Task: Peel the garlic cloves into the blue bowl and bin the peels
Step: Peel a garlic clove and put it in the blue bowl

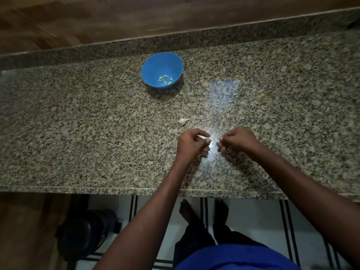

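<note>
Both hands work over the near centre of the granite bench (78,117): the left hand (191,144) pinches a pale garlic clove (202,136) between thumb and forefinger, while the right hand (236,142) is curled close beside it, its fingertips seemingly nipping a scrap of skin, though glare hides the detail. One unpeeled clove (183,121) lies just beyond; peeled cloves (165,80) sit in the blue bowl (155,63) farther off. Risks, as judged: loose peel dropping onto the speckled bench and being overlooked, or the slick clove slipping from the pinch toward the near edge.
</note>
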Available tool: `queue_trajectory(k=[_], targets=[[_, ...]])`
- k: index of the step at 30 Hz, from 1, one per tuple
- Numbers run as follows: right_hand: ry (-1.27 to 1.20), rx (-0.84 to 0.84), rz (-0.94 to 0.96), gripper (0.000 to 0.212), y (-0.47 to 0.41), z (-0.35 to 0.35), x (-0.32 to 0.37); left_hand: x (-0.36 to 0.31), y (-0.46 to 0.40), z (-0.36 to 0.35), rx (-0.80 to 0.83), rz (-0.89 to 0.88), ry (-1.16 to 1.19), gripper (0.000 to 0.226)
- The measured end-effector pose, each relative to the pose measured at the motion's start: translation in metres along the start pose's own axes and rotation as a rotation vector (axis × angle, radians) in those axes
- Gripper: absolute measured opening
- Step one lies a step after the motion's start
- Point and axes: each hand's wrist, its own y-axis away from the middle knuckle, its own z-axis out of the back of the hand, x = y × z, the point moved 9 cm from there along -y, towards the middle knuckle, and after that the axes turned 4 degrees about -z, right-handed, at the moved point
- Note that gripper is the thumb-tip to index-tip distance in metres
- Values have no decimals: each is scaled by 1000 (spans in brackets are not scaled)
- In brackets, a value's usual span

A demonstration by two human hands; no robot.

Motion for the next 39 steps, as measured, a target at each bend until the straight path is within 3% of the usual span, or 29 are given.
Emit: queue_trajectory(k=[4, 8, 12, 16, 18, 21, 27, 39], targets=[[290, -146, 71, 29, -8, 6, 13, 12, 1, -1, -2, 62, 107, 11], [369, -149, 94, 19, -10, 2, 21, 17, -2, -4, 13, 89, 185, 7], [541, -179, 82, 28, -7, 2, 19, 11, -1, -7, 48, 101, 243, 11], [621, -176, 101, 9, -5, 2, 19, 6, -3, -10, 67, 56, 267, 11], [490, -171, 104, 6, -5, 6, 21, 4, -4, -12, 83, 44, 276, 12], [29, -59, 27, 8, -4, 8, 12, 0, -4, -15, 100, 41, 325, 14], [-341, 69, 2, 13, 14, 7, 15, -10, -3, -21, 146, 37, 379, 19], [-494, 62, -1, 6, 22, 15, 21, -35, 2, -15, 34, -168, 125, 16]])
